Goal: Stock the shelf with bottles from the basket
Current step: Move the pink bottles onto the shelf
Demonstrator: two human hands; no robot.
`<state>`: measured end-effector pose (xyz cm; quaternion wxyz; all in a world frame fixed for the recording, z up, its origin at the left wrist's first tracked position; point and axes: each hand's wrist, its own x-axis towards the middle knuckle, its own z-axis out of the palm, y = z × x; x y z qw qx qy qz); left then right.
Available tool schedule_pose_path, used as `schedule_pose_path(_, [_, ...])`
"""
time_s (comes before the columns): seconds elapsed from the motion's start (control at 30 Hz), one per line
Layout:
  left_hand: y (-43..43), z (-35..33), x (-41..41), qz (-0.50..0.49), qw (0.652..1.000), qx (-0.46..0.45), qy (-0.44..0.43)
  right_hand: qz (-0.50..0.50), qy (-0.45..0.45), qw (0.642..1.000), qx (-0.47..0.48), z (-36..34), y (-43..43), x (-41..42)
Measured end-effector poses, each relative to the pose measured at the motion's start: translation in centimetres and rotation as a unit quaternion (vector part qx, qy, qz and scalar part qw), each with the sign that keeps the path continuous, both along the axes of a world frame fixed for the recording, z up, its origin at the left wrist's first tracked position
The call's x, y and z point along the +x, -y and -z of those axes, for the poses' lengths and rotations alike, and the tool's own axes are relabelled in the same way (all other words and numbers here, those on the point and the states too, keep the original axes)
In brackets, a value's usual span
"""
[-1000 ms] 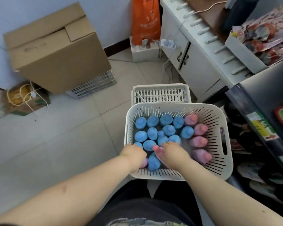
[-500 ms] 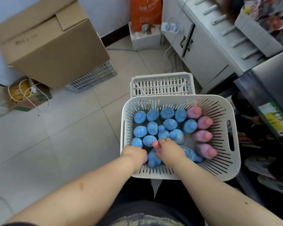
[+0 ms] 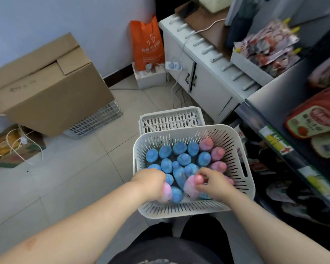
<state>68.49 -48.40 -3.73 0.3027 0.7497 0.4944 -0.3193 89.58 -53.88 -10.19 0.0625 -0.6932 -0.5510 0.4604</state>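
A white slotted basket [image 3: 242, 155] sits on the floor in front of me, filled with several blue bottles [image 3: 179, 148] and several pink bottles [image 3: 217, 153]. My left hand [image 3: 151, 182] grips a pink bottle [image 3: 166, 193] at the basket's near left corner. My right hand [image 3: 215, 184] pinches the neck of another pink bottle [image 3: 191, 184], tilted and partly raised above the others. The shelf [image 3: 274, 141] with yellow price tags runs along the right side.
An upturned white crate [image 3: 171, 119] stands just behind the basket. A large cardboard box [image 3: 46, 88] rests on a wire basket at the left. A white cabinet [image 3: 204, 77], an orange bag [image 3: 147, 42] and cables are at the back. Open tiled floor lies to the left.
My right hand has drawn a pink bottle up out of the pack. The pink bottle under my left hand now shows more. The camera has tilted up toward the cabinet and shelf.
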Motion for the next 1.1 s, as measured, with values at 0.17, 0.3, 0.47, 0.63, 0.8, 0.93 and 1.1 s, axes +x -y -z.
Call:
schedule_pose_path(0.17, [-3.7, -5.3, 0.5, 0.043, 0.990, 0.088, 0.104, 0.035, -0.037, 0.996, 0.073, -7.4, -1.0, 2.5])
schedule_pose_path(0.3, [-6.4, -11.1, 1.9, 0.063, 0.965, 0.151, 0.206, 0.042, -0.025, 0.986, 0.159, -14.7, -1.6, 3.9])
schedule_pose_path(0.47, [-8.8, -19.2, 3.3, 0.097, 0.926, 0.216, 0.292, 0.065, -0.008, 0.964, 0.259, -22.9, -2.2, 5.7])
schedule_pose_path(0.63, [-10.2, -26.3, 5.1, 0.092, 0.891, 0.246, 0.372, 0.100, 0.010, 0.941, 0.323, -30.2, -2.4, 7.9])
schedule_pose_path(0.8, [-10.5, -31.3, 8.3, 0.098, 0.846, 0.288, 0.439, 0.136, 0.031, 0.912, 0.387, -36.4, -2.3, 10.6])
schedule_pose_path(0.93, [-10.8, -34.7, 12.0, 0.111, 0.823, 0.305, 0.466, 0.168, 0.038, 0.889, 0.424, -40.2, -2.6, 13.9])
schedule_pose_path(1.1, [-11.7, -38.0, 17.9, 0.106, 0.805, 0.298, 0.502, 0.195, 0.083, 0.873, 0.440, -43.3, -4.2, 19.9])
